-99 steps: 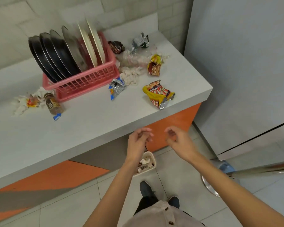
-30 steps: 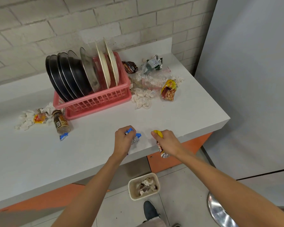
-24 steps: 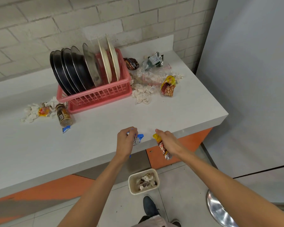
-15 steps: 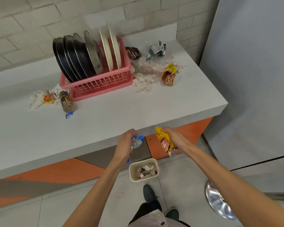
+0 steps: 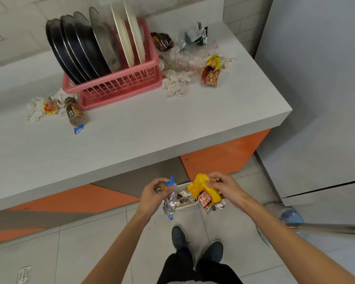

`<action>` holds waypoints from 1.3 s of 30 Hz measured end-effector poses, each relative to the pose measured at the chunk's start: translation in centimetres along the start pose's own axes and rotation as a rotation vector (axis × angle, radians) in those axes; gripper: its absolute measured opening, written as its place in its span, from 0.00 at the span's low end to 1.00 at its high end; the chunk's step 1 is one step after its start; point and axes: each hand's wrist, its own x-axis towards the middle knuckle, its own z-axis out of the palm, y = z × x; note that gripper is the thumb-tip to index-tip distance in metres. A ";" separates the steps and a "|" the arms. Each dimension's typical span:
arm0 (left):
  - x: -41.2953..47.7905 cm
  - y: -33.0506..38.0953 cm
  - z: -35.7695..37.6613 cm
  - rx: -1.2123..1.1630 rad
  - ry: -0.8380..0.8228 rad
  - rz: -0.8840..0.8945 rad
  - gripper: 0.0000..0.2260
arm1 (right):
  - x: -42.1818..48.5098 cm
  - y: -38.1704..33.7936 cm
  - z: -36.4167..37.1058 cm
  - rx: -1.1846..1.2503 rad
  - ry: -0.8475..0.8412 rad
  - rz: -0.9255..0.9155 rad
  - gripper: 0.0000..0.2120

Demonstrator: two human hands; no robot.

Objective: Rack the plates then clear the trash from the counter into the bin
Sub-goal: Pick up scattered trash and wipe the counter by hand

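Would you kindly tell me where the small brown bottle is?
Head view: the brown bottle lies on the counter at the left front corner of the pink dish rack, between crumpled tissue and a blue wrapper scrap.

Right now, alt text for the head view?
A person's left hand grips a blue-and-silver wrapper and the right hand a yellow snack bag, both above a small floor bin. Behind, a grey counter holds a pink rack of plates and scattered trash.
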 end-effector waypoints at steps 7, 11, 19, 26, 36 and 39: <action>5.7 -8.1 1.7 0.162 0.029 -0.142 0.13 | 4.3 9.7 -0.1 0.016 0.218 0.082 0.05; 10.7 -14.1 3.1 0.279 0.012 -0.143 0.13 | 8.5 16.5 1.4 -0.018 0.325 0.120 0.06; 24.3 -28.9 7.6 0.548 -0.093 0.054 0.14 | 17.6 32.3 4.0 -0.042 0.553 0.137 0.14; 33.7 -41.0 11.9 0.775 -0.151 0.171 0.13 | 27.1 38.9 6.1 0.121 0.503 -0.062 0.16; 40.5 -51.4 15.2 0.919 -0.285 0.154 0.13 | 35.3 40.6 6.6 -0.043 0.468 -0.373 0.17; 41.9 -52.6 16.1 1.007 -0.280 0.217 0.16 | 36.8 41.6 6.2 -0.231 0.497 -0.448 0.15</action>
